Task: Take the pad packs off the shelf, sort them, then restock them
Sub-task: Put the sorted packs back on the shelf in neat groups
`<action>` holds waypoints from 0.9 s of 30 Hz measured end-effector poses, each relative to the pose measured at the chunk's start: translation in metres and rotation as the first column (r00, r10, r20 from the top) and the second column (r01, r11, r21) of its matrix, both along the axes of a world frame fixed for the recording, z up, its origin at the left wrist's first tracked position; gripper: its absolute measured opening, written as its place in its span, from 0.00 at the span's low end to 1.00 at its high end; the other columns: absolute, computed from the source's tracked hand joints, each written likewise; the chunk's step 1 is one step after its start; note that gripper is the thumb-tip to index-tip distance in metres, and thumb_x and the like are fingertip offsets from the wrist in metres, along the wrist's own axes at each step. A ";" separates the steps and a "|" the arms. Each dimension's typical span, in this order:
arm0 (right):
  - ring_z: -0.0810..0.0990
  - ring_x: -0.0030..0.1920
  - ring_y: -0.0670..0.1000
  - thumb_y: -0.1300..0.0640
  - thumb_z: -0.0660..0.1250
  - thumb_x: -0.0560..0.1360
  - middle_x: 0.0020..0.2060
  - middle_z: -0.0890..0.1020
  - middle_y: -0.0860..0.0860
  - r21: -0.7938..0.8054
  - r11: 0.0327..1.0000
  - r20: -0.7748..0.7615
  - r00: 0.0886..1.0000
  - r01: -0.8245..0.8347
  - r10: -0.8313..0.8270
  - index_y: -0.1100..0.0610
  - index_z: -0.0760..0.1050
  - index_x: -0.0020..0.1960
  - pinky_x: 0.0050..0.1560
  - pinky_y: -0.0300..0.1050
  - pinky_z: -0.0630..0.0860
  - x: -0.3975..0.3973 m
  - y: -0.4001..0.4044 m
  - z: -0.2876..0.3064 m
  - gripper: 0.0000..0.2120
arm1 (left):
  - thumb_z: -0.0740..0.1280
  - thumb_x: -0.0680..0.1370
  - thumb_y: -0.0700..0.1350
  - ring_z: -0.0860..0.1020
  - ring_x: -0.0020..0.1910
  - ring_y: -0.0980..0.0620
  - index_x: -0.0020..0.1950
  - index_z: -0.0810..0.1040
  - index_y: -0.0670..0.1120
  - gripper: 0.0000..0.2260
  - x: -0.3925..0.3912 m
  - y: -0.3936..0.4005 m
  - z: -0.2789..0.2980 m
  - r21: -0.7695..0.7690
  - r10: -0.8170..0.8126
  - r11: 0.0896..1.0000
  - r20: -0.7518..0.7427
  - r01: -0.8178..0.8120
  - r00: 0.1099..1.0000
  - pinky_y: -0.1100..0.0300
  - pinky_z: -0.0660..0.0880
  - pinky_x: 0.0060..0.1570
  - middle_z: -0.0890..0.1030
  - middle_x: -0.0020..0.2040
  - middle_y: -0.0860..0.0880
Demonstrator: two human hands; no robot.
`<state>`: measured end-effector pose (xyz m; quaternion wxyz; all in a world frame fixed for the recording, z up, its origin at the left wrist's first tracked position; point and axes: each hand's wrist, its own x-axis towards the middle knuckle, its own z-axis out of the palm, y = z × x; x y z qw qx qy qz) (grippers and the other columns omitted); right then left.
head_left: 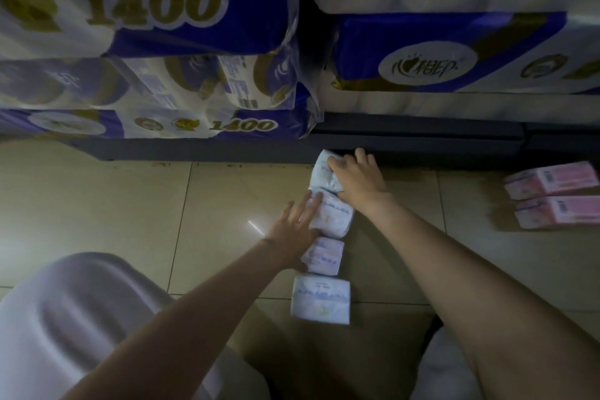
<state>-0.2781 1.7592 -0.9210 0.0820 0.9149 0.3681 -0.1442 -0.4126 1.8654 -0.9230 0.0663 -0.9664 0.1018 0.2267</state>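
Several white-and-blue pad packs lie in a line on the tiled floor, running from the shelf base toward me. My right hand [355, 177] grips the farthest pack [321, 174], right at the dark shelf base [422, 140]. My left hand [297, 227] lies with straight fingers against the left side of the second pack [334, 216], its thumb near the third pack [324, 255]. The nearest pack [321, 299] lies free. Two pink pad packs [555, 198] sit side by side on the floor at the right.
Large blue-and-white toilet-roll bundles [156, 42] fill the shelf above, left and right [454, 52]. My knees in light trousers [74, 318] are at the lower left and lower right. Beige floor tiles [113, 204] spread to the left.
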 end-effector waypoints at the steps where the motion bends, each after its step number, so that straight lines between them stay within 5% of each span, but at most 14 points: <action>1: 0.67 0.61 0.59 0.55 0.64 0.74 0.58 0.74 0.57 -0.002 1.000 0.026 1.000 0.010 -0.010 0.54 0.61 0.68 0.58 0.50 0.64 -0.001 -0.001 0.000 0.24 | 0.71 0.58 0.69 0.65 0.69 0.35 0.69 0.67 0.44 0.47 0.003 -0.002 -0.002 -0.030 0.027 0.999 -0.003 -0.027 1.000 0.45 0.72 0.59 0.62 0.71 0.33; 4: 0.71 0.57 0.60 0.57 0.64 0.75 0.56 0.74 0.59 0.010 0.999 0.066 0.997 0.042 -0.042 0.55 0.60 0.68 0.56 0.51 0.67 -0.008 -0.005 -0.004 0.24 | 0.61 0.73 0.66 0.48 0.75 0.39 0.69 0.69 0.49 0.30 0.015 0.003 0.004 -0.056 -0.086 0.995 -0.082 0.081 0.993 0.43 0.59 0.68 0.45 0.77 0.39; 7: 0.74 0.54 0.59 0.55 0.64 0.75 0.57 0.73 0.59 0.011 0.994 0.073 0.991 0.112 -0.113 0.55 0.58 0.70 0.55 0.51 0.68 -0.013 -0.017 -0.005 0.27 | 0.65 0.74 0.61 0.61 0.70 0.37 0.57 0.79 0.51 0.18 0.028 0.003 0.011 -0.086 -0.075 0.993 0.057 0.080 0.996 0.46 0.68 0.61 0.57 0.75 0.40; 9: 0.74 0.56 0.59 0.53 0.65 0.75 0.58 0.74 0.59 -0.022 0.989 0.085 0.985 0.149 -0.147 0.54 0.56 0.71 0.56 0.51 0.66 -0.016 -0.028 -0.003 0.29 | 0.69 0.74 0.52 0.67 0.65 0.37 0.66 0.71 0.47 0.23 0.035 -0.002 0.010 -0.047 -0.033 0.998 0.053 0.036 0.998 0.50 0.72 0.56 0.60 0.73 0.40; 12: 0.74 0.57 0.58 0.50 0.66 0.74 0.59 0.76 0.59 -0.098 0.976 0.061 0.980 0.192 -0.187 0.55 0.54 0.72 0.57 0.50 0.65 -0.020 -0.044 0.005 0.33 | 0.64 0.77 0.45 0.60 0.68 0.38 0.75 0.51 0.45 0.31 0.051 -0.016 0.003 0.069 0.069 0.995 -0.026 -0.067 0.997 0.52 0.68 0.60 0.53 0.76 0.44; 18: 0.78 0.55 0.58 0.51 0.71 0.70 0.56 0.78 0.56 -0.075 0.937 -0.154 0.924 0.342 -0.349 0.56 0.53 0.71 0.59 0.52 0.64 0.002 -0.044 0.060 0.37 | 0.68 0.74 0.53 0.61 0.68 0.45 0.70 0.63 0.46 0.28 0.071 -0.014 0.016 0.151 -0.063 0.986 -0.053 0.070 0.997 0.54 0.62 0.62 0.68 0.68 0.48; 24: 0.76 0.52 0.55 0.51 0.74 0.66 0.55 0.76 0.52 -0.039 0.984 -0.289 0.941 0.171 -0.175 0.54 0.64 0.56 0.45 0.46 0.70 0.024 -0.019 0.175 0.25 | 0.75 0.66 0.56 0.71 0.57 0.50 0.63 0.71 0.48 0.30 0.096 0.043 0.138 -0.213 -0.086 0.977 -0.381 0.003 0.921 0.55 0.71 0.59 0.75 0.59 0.51; 27: 0.74 0.47 0.52 0.49 0.75 0.64 0.49 0.75 0.50 0.004 0.997 -0.257 0.964 0.074 -0.071 0.51 0.65 0.53 0.38 0.44 0.68 0.017 0.000 0.264 0.24 | 0.77 0.67 0.51 0.76 0.51 0.54 0.59 0.74 0.48 0.24 0.093 0.066 0.242 -0.313 -0.111 0.949 -0.420 -0.029 0.901 0.70 0.72 0.46 0.78 0.53 0.54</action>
